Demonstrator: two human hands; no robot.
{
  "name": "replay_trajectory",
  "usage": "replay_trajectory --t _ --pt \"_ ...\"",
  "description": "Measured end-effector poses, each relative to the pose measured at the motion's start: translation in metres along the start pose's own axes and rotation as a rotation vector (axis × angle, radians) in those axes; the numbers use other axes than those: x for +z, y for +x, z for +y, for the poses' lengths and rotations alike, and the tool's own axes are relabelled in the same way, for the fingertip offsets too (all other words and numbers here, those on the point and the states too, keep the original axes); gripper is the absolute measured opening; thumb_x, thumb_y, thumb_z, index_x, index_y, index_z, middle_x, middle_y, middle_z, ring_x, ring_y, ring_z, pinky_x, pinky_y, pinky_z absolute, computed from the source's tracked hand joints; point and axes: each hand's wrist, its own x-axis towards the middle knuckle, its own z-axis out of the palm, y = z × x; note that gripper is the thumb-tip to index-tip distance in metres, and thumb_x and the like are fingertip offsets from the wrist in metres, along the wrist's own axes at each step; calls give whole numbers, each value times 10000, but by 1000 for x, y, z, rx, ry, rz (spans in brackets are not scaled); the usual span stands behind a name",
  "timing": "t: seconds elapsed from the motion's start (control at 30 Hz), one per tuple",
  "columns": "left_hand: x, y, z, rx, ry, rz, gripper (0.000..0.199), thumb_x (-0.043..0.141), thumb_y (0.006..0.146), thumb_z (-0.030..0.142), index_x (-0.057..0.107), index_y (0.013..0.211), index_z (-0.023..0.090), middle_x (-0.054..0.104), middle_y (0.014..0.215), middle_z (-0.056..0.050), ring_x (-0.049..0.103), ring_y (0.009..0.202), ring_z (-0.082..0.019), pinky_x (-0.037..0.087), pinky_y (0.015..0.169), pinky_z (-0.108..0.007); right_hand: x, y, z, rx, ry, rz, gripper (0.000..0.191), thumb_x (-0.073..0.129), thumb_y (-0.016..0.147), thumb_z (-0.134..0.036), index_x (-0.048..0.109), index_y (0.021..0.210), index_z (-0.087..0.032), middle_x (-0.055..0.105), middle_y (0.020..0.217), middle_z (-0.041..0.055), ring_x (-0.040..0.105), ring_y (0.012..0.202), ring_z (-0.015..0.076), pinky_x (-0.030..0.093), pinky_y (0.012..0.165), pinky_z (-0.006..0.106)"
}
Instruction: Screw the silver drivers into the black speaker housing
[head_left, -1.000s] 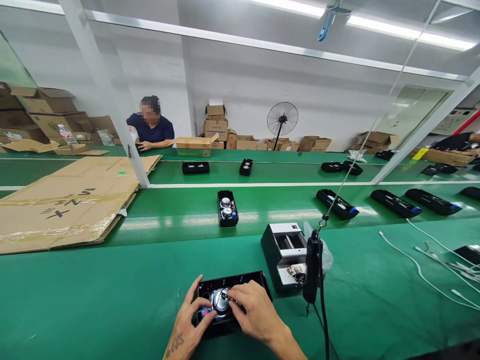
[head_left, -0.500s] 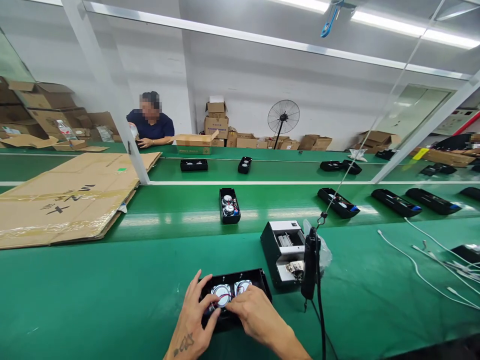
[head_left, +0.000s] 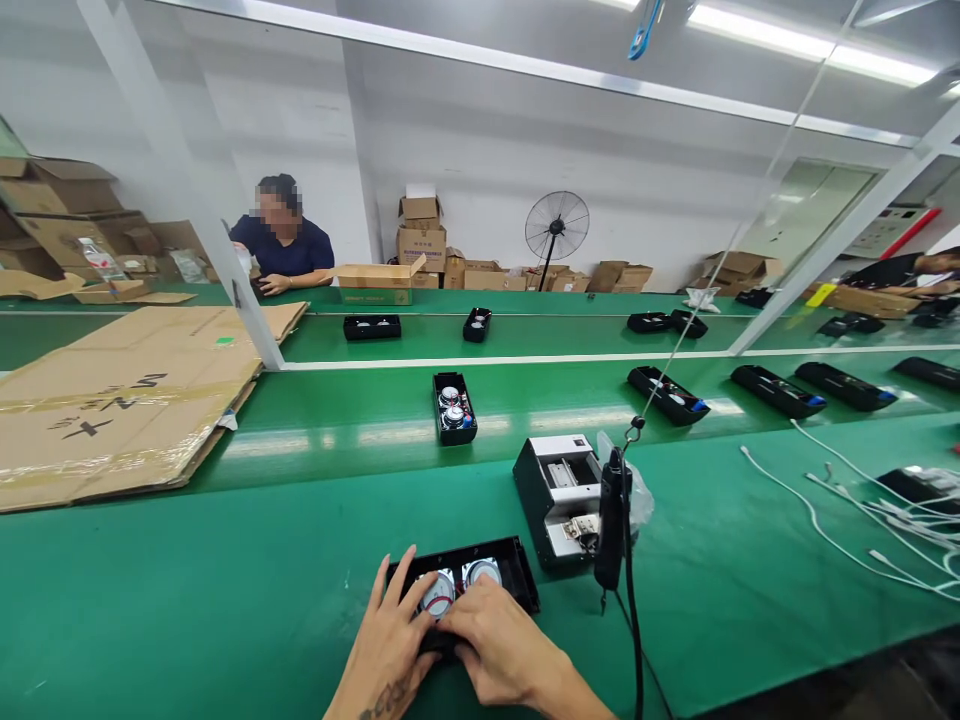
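A black speaker case [head_left: 523, 578] lies on the green bench in front of me, its open side up. Inside are two round silver speakers [head_left: 439, 597], with a red wire across the left one. My left hand [head_left: 390, 640] is over the case's left part, upper fingers spread, index finger reaching inside and thumb at the front wall, gripping it. Beside it, my right hand [head_left: 502, 640] has its fingers closed in a pinch low on the case near the left speaker; what lies between the fingertips is hidden.
A black-and-white machine [head_left: 559, 500] stands right of the case, with a black hanging screwdriver [head_left: 613, 520] before it. White cables [head_left: 862, 520] lie at right. Several speaker cases [head_left: 454, 410] rest on the belt. Flattened cardboard [head_left: 135, 400] lies left; a person [head_left: 283, 240] sits across.
The view has shifted a little, moving the scene slightly left. My left thumb has dropped from inside the case to its front wall, and my right hand has closed in nearer the left.
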Motion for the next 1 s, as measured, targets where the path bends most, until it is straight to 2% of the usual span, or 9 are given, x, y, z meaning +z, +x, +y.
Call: replay_trajectory --t 0.2,0.3,0.37,0.47,0.57,0.67,0.73,0.83,1.0 --pt "-12 1 5 38 0 20 462 855 779 267 737 1221 334 679 1470 7 271 1616 -429 186 1328 -722 21 -8 -4 29 -76 97 200 553 956 -140 647 1118 -209 798 1076 54 703 968 246 440 946 415" --pt "-20 9 4 38 -56 0 439 864 806 288 750 1226 347 688 1461 1 313 1598 -439 168 1324 -737 15 -2 -5 86 -94 62 244 576 917 -117 670 1133 -182 797 1106 100 710 1031 277 460 975 435" --pt "-30 22 0 -15 -146 -88 445 904 762 280 774 1183 345 716 1419 -15 371 1566 -462 175 1286 -794 0 9 -2 140 -48 -16 270 632 869 -134 714 1122 -184 810 1098 105 728 1062 294 484 950 415" --pt "-54 54 -12 -167 -358 -329 328 944 702 312 812 1002 301 740 1368 -26 380 1559 -477 129 1262 -821 -33 33 8 248 79 -127 326 740 831 -226 783 1155 -240 841 1093 71 765 1072 291 508 898 346" --pt "-77 84 -27 -291 -549 -476 286 948 678 425 793 863 273 735 1374 -11 425 1545 -433 148 1314 -696 -61 55 19 270 111 -159 420 845 792 -383 804 1199 -285 851 1118 54 780 1075 297 527 841 313" --pt "-85 101 -41 -319 -603 -487 370 953 619 506 763 824 264 747 1356 3 569 1434 -376 381 1251 -488 -75 68 24 270 87 -177 511 918 715 -474 815 1187 -305 853 1118 49 776 1098 332 534 832 330" --pt "-85 104 -46 -320 -631 -491 400 948 589 540 746 789 259 756 1336 15 620 1371 -343 466 1155 -379 -77 70 23 270 59 -182 554 926 701 -494 810 1209 -302 854 1117 61 775 1106 350 540 825 340" --pt "-82 103 -47 -323 -667 -494 421 932 570 577 721 743 256 755 1332 28 626 1355 -324 478 1109 -332 -76 67 19 260 36 -174 546 901 728 -489 803 1229 -296 852 1129 67 783 1095 344 550 807 330" --pt "-81 100 -44 -342 -702 -496 463 928 563 612 679 711 251 745 1339 8 558 1437 -346 408 1186 -363 -70 61 16 258 19 -155 531 856 779 -472 785 1274 -294 855 1108 79 786 1100 338 549 870 345"
